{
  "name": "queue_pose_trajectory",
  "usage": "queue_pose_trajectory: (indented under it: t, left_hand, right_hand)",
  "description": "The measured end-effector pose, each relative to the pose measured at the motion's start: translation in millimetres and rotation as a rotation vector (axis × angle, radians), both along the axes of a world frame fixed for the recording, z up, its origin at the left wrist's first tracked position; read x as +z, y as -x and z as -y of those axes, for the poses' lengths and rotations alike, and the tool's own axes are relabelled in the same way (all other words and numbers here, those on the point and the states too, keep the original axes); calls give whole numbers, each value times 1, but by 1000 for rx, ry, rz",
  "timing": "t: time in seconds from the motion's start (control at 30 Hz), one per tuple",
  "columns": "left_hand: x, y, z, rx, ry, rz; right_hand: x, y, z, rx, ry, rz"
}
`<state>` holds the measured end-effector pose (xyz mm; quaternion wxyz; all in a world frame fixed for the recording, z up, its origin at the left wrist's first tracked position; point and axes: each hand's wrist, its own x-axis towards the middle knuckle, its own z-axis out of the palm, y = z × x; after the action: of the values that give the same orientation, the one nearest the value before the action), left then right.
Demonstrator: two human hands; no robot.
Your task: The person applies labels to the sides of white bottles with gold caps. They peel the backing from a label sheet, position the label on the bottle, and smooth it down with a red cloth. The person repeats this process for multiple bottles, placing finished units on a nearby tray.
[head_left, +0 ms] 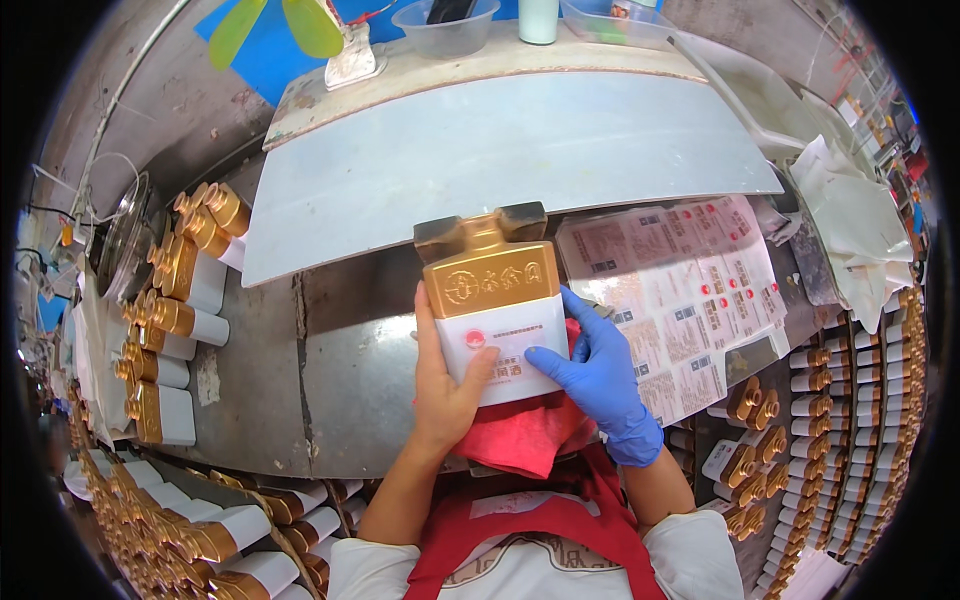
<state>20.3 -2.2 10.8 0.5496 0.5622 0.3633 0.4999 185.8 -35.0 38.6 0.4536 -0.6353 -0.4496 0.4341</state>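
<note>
A flat flask-shaped bottle (489, 335), gold at the neck and shoulders and white below, is held upright between my two hands. My bare left hand (445, 395) grips its left side, with the thumb across the lower front. My right hand (605, 385), in a blue glove, grips the right side, its thumb pressed on the front near the lower right corner. Printing and a small red mark show on the white face between the thumbs. The bottle's neck lies at a dark notched block (524, 218). Beneath the bottle is a red cloth (525, 435).
A sheet of printed labels (690, 290) lies right of the bottle. Several similar bottles (180, 320) stand along the left edge; many more fill rows at lower left and right. A pale board (500, 135) spans the back, with a small green-bladed fan (350, 60) and plastic tubs (445, 35) behind.
</note>
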Motion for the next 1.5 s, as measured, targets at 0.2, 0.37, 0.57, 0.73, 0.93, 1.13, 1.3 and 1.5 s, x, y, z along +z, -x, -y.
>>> queue_pose_trajectory:
  t: [0.2,0.37,0.57,0.73,0.93,1.13,1.3,1.5]
  left_hand:
    - [-4,0,-1,7,-34,-33]
    - [-1,2,1,-15,-12,-19]
    - [-1,3,0,-17,-54,-54]
    - [-4,13,-3,-108,0,70]
    - [-6,21,-2,-127,-58,-107]
    - [-7,22,-2,-141,-100,-124]
    - [-11,21,-3,-156,-67,-73]
    - [-11,19,-2,-149,-51,-33]
  right_hand:
    - [-2,-2,0,3,12,8]
    - [-6,-4,0,3,20,41]
    - [-17,-6,1,-11,8,5]
    - [-38,-9,-1,-16,-49,-184]
    - [-33,-7,7,-39,-42,-91]
    - [-39,-22,4,-109,-24,-195]
    - [-12,-1,5,-54,-98,164]
    - [-21,1,3,-100,-61,93]
